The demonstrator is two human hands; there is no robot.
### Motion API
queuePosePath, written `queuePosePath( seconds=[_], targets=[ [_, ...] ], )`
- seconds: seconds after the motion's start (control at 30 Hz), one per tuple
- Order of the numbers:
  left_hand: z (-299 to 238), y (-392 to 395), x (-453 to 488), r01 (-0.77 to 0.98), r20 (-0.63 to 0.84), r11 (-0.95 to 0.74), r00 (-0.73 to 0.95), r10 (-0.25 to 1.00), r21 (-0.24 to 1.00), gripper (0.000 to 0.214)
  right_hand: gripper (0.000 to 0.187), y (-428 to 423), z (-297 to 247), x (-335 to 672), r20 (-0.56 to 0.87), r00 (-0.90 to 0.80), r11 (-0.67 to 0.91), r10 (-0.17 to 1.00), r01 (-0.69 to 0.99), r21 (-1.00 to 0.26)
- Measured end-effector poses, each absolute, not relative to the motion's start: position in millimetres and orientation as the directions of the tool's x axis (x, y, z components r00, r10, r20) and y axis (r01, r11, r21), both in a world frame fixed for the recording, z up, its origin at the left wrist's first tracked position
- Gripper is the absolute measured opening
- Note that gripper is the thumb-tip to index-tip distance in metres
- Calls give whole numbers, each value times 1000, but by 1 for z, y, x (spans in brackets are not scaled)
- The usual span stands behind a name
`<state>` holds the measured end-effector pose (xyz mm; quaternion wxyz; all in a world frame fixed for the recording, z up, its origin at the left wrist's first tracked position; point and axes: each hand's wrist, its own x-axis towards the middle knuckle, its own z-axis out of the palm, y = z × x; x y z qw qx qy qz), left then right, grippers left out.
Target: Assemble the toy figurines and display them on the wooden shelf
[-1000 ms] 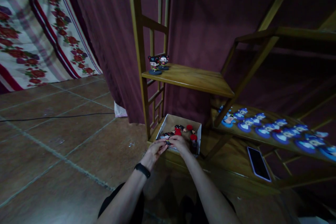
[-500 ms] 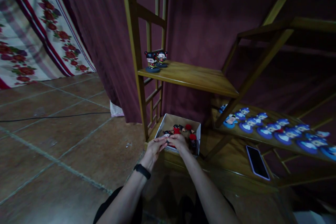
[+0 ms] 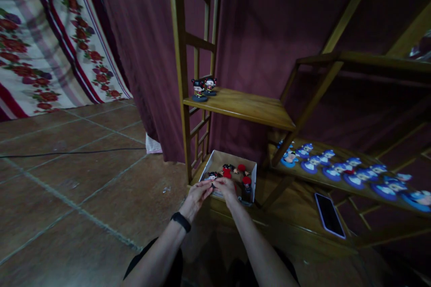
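My left hand (image 3: pixel 195 194) and my right hand (image 3: pixel 225 188) meet at the near rim of an open cardboard box (image 3: pixel 251 173). The fingers of both pinch together on a small dark piece that I cannot make out. Several black-and-red figurines (image 3: pixel 229 171) lie loose inside the box. Two of the same figurines (image 3: pixel 203 87) stand upright on the left end of a wooden shelf (image 3: pixel 249 106) above. A black band is round my left wrist.
A lower shelf board (image 3: pixel 316 178) at the right carries several blue-and-white figurines (image 3: pixel 340 168). A phone (image 3: pixel 329 221) lies face up on the bottom board. Dark red curtains hang behind the shelving. A black cable (image 3: pixel 67 152) crosses the tiled floor at the left.
Both hands stay together at the box rim; the view has shifted slightly, and the fingers have worked a little on the small piece.
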<state>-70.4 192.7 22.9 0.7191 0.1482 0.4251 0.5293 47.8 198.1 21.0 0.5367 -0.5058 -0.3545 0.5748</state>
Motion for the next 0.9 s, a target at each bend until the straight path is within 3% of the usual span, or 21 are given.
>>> queuePosePath(
  seconds=[0.23, 0.5, 0.9],
  targets=[
    [43, 165, -92, -777, -386, 398, 217, 897, 488, 16, 43, 173, 51, 47, -108, -10, -104, 994, -369, -923],
    [63, 118, -101, -636, -306, 386, 238, 922, 668, 10, 42, 116, 58, 46, -154, -153, -204, 976, -404, -892],
    [56, 84, -87, -630, -253, 359, 256, 933, 688, 13, 38, 72, 73, 56, -194, -113, -224, 974, -412, -883]
  ],
)
